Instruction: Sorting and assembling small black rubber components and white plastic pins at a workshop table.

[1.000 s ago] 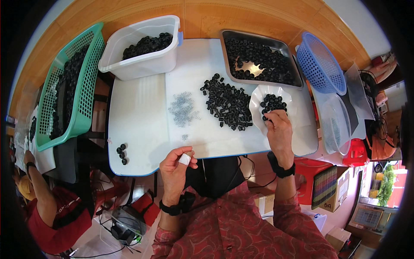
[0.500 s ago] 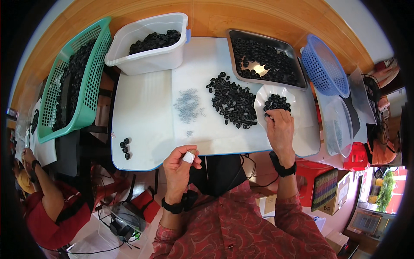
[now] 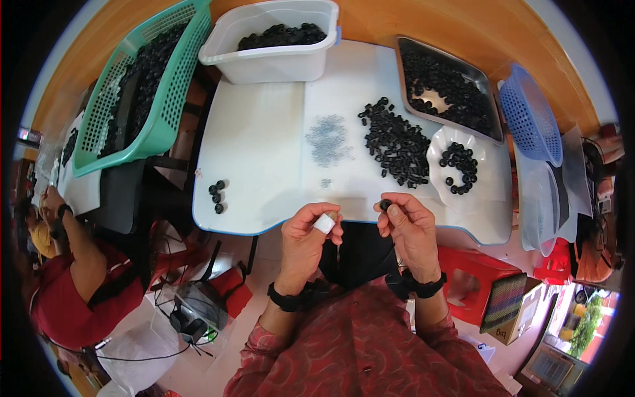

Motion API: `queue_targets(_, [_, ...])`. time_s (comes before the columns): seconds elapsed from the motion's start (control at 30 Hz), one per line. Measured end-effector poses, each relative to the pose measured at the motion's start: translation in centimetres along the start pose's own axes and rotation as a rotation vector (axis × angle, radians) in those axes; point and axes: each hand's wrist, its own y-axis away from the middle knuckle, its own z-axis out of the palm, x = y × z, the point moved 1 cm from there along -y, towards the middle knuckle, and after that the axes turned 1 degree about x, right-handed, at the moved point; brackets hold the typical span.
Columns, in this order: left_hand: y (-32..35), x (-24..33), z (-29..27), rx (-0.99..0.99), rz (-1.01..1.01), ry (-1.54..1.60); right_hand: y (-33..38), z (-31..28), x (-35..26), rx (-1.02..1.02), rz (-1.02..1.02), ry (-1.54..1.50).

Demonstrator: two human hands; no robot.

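Note:
Above the near table edge, my right hand [image 3: 411, 228] pinches a small black ring-shaped part [image 3: 385, 205] between thumb and fingers. Facing it at about the same height is my left hand [image 3: 305, 238], its fingers curled in. A white wrap or piece [image 3: 324, 223] shows at its thumb tip; whether anything else is in those fingers is hidden. Similar round black parts lie on a white scalloped plate [image 3: 434, 159] at the right. Left of the plate spreads a pile of short black cylinders [image 3: 397, 144]. A patch of tiny silvery pieces [image 3: 329, 141] lies mid-table.
A white tub [image 3: 264, 66], a green basket [image 3: 173, 99] and a metal tray [image 3: 456, 124] hold black parts. Several black parts [image 3: 217, 196] sit near the table's left edge. A blue basket [image 3: 529, 122] stands at right. At far left, another person [image 3: 86, 284] is seated.
My right hand has come from the plate toward my left hand, carrying a black ring-shaped part. The left hand stays curled. The whole view has shifted, moving the table up and right.

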Motion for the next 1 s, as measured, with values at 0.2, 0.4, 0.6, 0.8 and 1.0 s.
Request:
queue_targets(0.2, [0.6,0.1,-0.4,0.002,-0.005,0.039,0.3,1.9,1.8,-0.065,0.058,-0.015])
queue_targets(0.4, [1.0,0.1,-0.9,0.009,-0.011,0.078,0.3,2.6,2.7,-0.102,0.088,-0.063])
queue_targets(0.6, [1.2,0.1,-1.0,0.017,-0.004,0.047,0.4,3.4,3.0,-0.107,0.106,-0.092])
queue_targets(0.8, [1.3,0.3,-1.1,0.032,0.001,0.001,0.5,3.9,3.3,-0.082,0.121,-0.065])
queue_targets(1.0, [1.3,0.1,-1.3,0.027,-0.017,0.004,0.5,4.6,3.8,-0.043,0.048,0.035])
